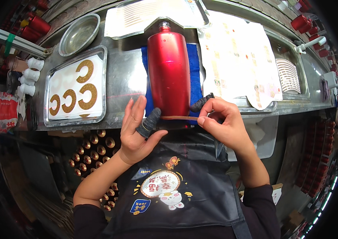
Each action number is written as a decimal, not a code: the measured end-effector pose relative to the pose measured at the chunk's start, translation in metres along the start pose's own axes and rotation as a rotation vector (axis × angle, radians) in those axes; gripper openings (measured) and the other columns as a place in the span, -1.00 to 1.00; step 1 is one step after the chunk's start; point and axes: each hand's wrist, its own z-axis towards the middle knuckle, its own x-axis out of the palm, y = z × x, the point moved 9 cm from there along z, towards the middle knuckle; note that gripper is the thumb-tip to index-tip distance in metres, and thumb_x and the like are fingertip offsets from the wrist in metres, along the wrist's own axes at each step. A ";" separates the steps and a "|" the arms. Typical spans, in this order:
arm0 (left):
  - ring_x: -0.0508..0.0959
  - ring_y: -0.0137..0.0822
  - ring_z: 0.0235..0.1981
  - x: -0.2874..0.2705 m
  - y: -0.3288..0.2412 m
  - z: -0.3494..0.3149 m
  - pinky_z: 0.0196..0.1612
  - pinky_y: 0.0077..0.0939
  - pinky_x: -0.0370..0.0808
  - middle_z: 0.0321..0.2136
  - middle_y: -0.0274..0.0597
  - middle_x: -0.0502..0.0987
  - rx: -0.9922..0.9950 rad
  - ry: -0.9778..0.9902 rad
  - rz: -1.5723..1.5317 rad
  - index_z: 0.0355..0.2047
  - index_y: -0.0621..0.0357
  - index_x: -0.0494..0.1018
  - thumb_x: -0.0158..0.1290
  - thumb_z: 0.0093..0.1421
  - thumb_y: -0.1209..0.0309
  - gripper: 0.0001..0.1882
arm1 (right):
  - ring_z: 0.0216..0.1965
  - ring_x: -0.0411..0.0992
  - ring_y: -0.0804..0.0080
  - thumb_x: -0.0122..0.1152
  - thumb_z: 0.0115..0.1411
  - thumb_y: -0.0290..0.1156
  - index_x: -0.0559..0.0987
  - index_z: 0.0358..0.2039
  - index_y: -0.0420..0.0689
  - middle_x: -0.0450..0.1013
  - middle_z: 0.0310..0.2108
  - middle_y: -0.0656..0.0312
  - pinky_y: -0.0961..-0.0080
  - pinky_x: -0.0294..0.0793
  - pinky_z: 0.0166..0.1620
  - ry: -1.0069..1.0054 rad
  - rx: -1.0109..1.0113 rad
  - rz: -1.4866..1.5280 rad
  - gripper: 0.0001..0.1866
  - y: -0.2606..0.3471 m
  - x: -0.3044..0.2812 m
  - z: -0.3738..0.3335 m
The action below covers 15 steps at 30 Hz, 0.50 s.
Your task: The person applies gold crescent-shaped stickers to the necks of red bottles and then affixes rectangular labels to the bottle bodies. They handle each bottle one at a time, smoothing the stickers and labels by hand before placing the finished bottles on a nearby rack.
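Clutter is crowding the metal bench (125, 79) on both sides of the work: a steel tray (76, 88) at left is holding a white sheet with gold C-shaped stickers (84, 91), a round steel bowl (79, 34) is sitting behind it, and a second tray with a sheet of thin curved gold strips (153, 14) is lying at the far edge. White backing sheets with small round gold decals (238, 59) are spreading over the right side, partly overhanging the bench edge, next to a tray of striped arc labels (288, 75). Red bottle (169, 69) is lying lengthwise on a blue cloth (195, 71) mid-bench, silver neck pointing away, base toward the person. Left hand (139, 129) is resting open against the base, its thumb in a dark finger cot pressing on a thin gold band (179, 118) wrapping the bottom edge. Right hand (220, 121) is pinching the other end of that band between thumb and cot-covered forefinger. Black apron with a cartoon print (165, 187) is filling the foreground. Small white caps (31, 75) and a red-and-white packet (5, 111) are sitting at far left; more red bottles (37, 24) are stacking in the corners.
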 end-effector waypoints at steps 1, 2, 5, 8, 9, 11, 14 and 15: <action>0.36 0.23 0.28 0.002 0.001 -0.003 0.27 0.29 0.21 0.29 0.29 0.29 0.010 0.024 0.023 -0.03 0.36 0.57 0.41 -0.03 0.36 -0.45 | -0.48 0.24 0.83 0.27 0.12 -0.53 0.51 -0.48 -0.22 0.35 -0.45 0.42 0.78 0.17 -0.43 -0.001 -0.011 -0.032 -0.89 0.003 0.000 -0.001; 0.37 0.22 0.28 0.004 0.002 -0.006 0.27 0.30 0.20 0.29 0.30 0.29 0.020 0.047 0.047 -0.06 0.35 0.59 0.41 -0.02 0.37 -0.48 | -0.48 0.24 0.83 0.27 0.12 -0.52 0.50 -0.48 -0.22 0.35 -0.45 0.42 0.78 0.17 -0.43 0.010 -0.033 -0.062 -0.89 0.005 0.000 -0.002; 0.39 0.21 0.26 0.008 0.005 -0.009 0.27 0.33 0.17 0.29 0.30 0.29 0.047 0.080 0.077 -0.11 0.28 0.62 0.40 -0.01 0.39 -0.56 | -0.49 0.23 0.83 0.26 0.13 -0.52 0.51 -0.48 -0.21 0.35 -0.48 0.44 0.78 0.18 -0.44 -0.016 -0.041 -0.012 -0.90 0.002 -0.003 -0.001; 0.42 0.21 0.23 0.008 -0.001 -0.006 0.26 0.32 0.17 0.28 0.31 0.31 0.120 0.066 0.138 -0.12 0.23 0.63 0.39 -0.03 0.42 -0.58 | -0.51 0.22 0.83 0.24 0.14 -0.53 0.50 -0.47 -0.20 0.35 -0.51 0.47 0.79 0.18 -0.43 -0.027 0.052 0.019 -0.91 -0.015 -0.005 0.005; 0.43 0.21 0.22 0.007 -0.003 -0.005 0.26 0.32 0.17 0.27 0.31 0.31 0.129 0.072 0.159 -0.12 0.22 0.63 0.39 -0.03 0.42 -0.58 | -0.53 0.21 0.84 0.25 0.15 -0.52 0.52 -0.46 -0.19 0.35 -0.52 0.48 0.80 0.17 -0.45 -0.036 0.038 0.033 -0.91 -0.017 -0.005 0.007; 0.46 0.20 0.20 0.007 -0.007 0.001 0.27 0.33 0.17 0.26 0.31 0.32 0.132 0.089 0.182 -0.13 0.20 0.64 0.38 -0.04 0.43 -0.59 | -0.53 0.20 0.86 0.26 0.17 -0.51 0.53 -0.45 -0.18 0.36 -0.52 0.48 0.80 0.16 -0.47 -0.006 0.019 0.090 -0.91 -0.021 -0.001 0.010; 0.49 0.18 0.17 0.009 -0.021 0.011 0.26 0.35 0.19 0.24 0.35 0.34 0.223 0.107 0.280 -0.13 0.09 0.66 0.35 -0.08 0.46 -0.59 | -0.56 0.18 0.88 0.28 0.19 -0.49 0.54 -0.43 -0.15 0.36 -0.51 0.50 0.79 0.13 -0.50 0.003 0.008 0.114 -0.91 -0.026 -0.001 0.013; 0.49 0.19 0.17 0.008 -0.027 0.015 0.26 0.34 0.20 0.23 0.36 0.34 0.252 0.090 0.294 -0.13 0.07 0.67 0.33 -0.08 0.48 -0.58 | -0.56 0.19 0.89 0.27 0.19 -0.49 0.54 -0.44 -0.15 0.37 -0.50 0.50 0.79 0.12 -0.51 -0.009 -0.004 0.069 -0.91 -0.027 -0.003 0.013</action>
